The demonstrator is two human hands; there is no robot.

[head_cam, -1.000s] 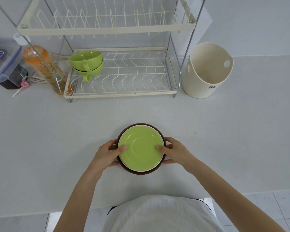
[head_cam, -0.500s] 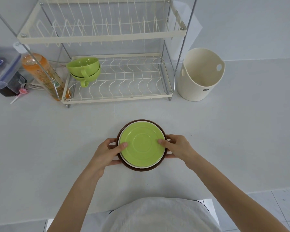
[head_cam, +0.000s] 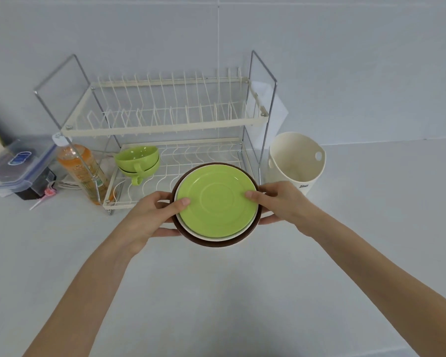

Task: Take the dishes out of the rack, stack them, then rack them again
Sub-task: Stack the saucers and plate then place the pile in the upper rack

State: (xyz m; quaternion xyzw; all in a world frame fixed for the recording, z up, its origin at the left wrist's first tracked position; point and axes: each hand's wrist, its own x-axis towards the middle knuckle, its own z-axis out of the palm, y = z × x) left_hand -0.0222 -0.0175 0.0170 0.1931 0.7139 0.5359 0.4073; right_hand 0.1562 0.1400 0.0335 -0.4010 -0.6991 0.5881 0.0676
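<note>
Both the left hand (head_cam: 150, 217) and right hand (head_cam: 281, 202) have a closed grip on the plate stack (head_cam: 216, 204), held above the tabletop (head_cam: 216, 292) before the rack (head_cam: 165, 124), so re-racking seems begun, and next each plate needs slotting upright.

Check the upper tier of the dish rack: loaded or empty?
Empty. The upper tier shows only bare dividers; the plate stack is in both hands, and two green cups sit on the lower tier.

left hand (head_cam: 150, 215) + right hand (head_cam: 283, 202) grip plate stack (head_cam: 216, 204); green cups (head_cam: 137, 159) in rack (head_cam: 165, 124)
</note>
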